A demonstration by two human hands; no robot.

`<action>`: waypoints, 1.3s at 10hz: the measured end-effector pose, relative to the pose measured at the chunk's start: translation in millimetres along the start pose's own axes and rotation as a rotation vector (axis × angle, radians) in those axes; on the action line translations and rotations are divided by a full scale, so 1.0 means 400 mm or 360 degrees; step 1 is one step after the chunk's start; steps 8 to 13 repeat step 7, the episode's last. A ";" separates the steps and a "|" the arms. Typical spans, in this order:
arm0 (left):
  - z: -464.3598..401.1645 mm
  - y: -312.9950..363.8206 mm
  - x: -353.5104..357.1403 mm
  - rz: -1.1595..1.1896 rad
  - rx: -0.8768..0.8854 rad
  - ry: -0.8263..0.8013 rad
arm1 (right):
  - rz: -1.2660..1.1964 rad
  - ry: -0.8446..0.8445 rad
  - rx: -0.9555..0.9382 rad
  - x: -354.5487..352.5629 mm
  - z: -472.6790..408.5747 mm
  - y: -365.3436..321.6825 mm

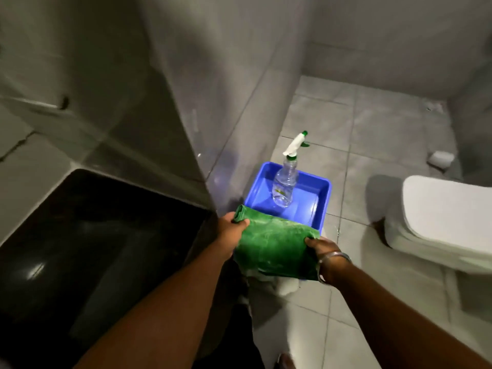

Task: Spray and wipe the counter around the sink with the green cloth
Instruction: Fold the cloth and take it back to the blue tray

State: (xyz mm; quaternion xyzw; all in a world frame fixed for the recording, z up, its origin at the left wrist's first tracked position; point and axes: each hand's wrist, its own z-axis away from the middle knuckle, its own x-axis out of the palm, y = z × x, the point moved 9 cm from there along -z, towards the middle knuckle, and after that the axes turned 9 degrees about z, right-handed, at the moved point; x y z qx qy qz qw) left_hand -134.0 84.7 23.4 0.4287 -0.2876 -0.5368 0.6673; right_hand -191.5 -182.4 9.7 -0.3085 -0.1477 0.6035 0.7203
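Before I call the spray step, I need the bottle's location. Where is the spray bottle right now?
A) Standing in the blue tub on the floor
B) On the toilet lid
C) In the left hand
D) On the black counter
A: the spray bottle stands upright in the blue tub on the floor tiles, while the left hand and right hand both hold the green cloth.

A home bathroom: white toilet, grey tiled floor and walls.

free: floor tiles right of tub | blocked: wall left, toilet right
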 end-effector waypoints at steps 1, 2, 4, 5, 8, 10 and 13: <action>-0.147 -0.024 0.065 -0.0179 -0.0107 -0.0117 | 0.0106 0.0150 -0.0045 -0.001 -0.105 -0.021; -0.255 -0.057 0.127 -0.0345 -0.0198 -0.0220 | 0.0226 0.0259 -0.0016 0.007 -0.203 -0.020; -0.374 -0.213 0.186 -0.0602 -0.0464 -0.0273 | 0.0368 0.0253 0.0248 0.042 -0.404 0.088; -0.387 -0.259 0.175 -0.0912 -0.0563 -0.0370 | 0.0518 -0.0006 0.0505 0.067 -0.421 0.155; -0.381 -0.087 0.201 -0.1502 -0.0371 -0.0524 | 0.1463 0.0055 0.0038 0.031 -0.393 -0.086; -0.381 -0.087 0.201 -0.1502 -0.0371 -0.0524 | 0.1463 0.0055 0.0038 0.031 -0.393 -0.086; -0.381 -0.087 0.201 -0.1502 -0.0371 -0.0524 | 0.1463 0.0055 0.0038 0.031 -0.393 -0.086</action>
